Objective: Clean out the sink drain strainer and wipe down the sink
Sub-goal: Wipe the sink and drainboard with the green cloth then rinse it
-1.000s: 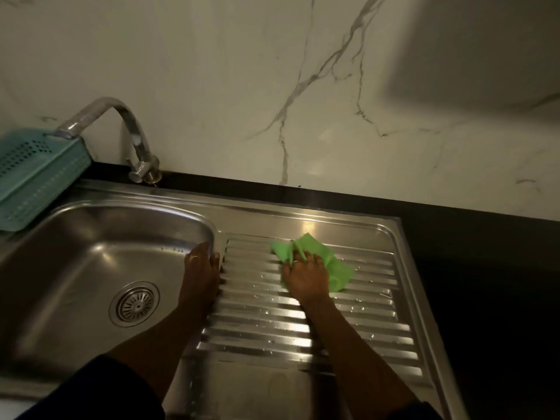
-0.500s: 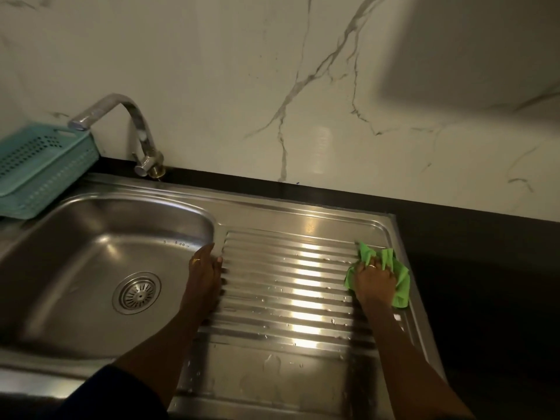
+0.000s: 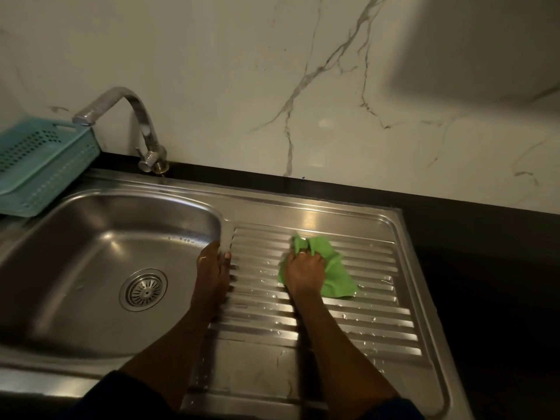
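A pale marble wall (image 3: pixel 212 71) with grey veins is seen across the back, dimly lit. A broad shadow (image 3: pixel 485 47) is cast over its upper right. A soft glare is caught low on the wall. Below, a black counter (image 3: pixel 485 268) is laid, dark towards the right. A teal basket (image 3: pixel 39 165) is set at far left.

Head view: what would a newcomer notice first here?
The bright green crumpled cloth, gripped by the right hand on the ribbed steel drainboard, right of centre. The left hand rests on the rim of the stainless steel sink basin, whose round slotted drain strainer sits at its bottom.
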